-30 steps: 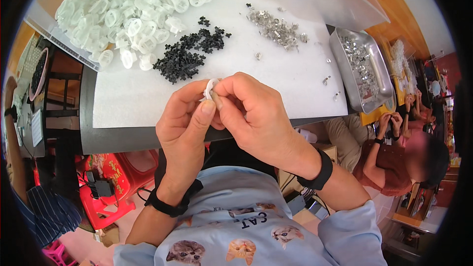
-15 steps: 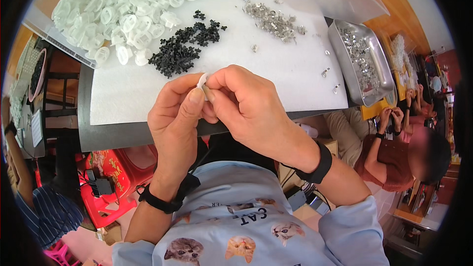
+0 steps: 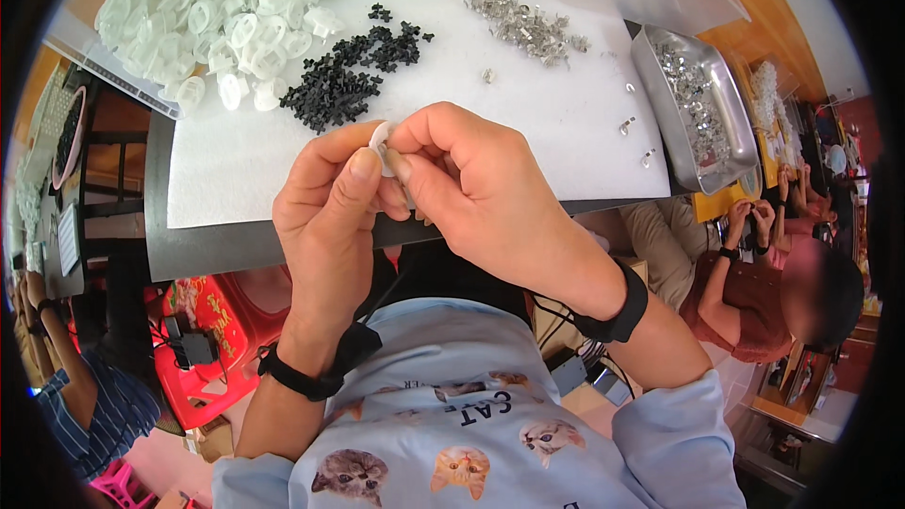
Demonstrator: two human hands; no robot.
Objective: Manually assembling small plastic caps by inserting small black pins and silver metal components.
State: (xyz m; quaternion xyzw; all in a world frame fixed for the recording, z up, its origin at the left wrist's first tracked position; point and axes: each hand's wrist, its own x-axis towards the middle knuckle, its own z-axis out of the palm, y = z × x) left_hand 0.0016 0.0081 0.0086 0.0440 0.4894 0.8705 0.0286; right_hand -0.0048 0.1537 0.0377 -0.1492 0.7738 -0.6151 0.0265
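A small translucent white plastic piece (image 3: 381, 139) is held between both hands over the near edge of the white sheet. My left hand (image 3: 325, 193) pinches it from the left with thumb and forefinger. From the right, my right hand (image 3: 485, 184) has its thumb and bent forefinger against the same piece. Fingers hide much of it, and any smaller part inside cannot be made out. Just beyond my left hand lies a pile of small black cross-shaped parts (image 3: 335, 90). Farther left is a large heap of similar translucent oval pieces (image 3: 222, 14).
Small silvery metal clips (image 3: 528, 24) lie loose on the white sheet (image 3: 528, 132). At the right stands a steel tray (image 3: 748, 146) holding more metal parts. A red stool (image 3: 203, 372) is below the table at left. Other people work at both sides.
Both hands, still pinching the white piece, have shifted slightly up and left in the picture. The piece looks a little turned, showing more of its side. The whole view has moved slightly.
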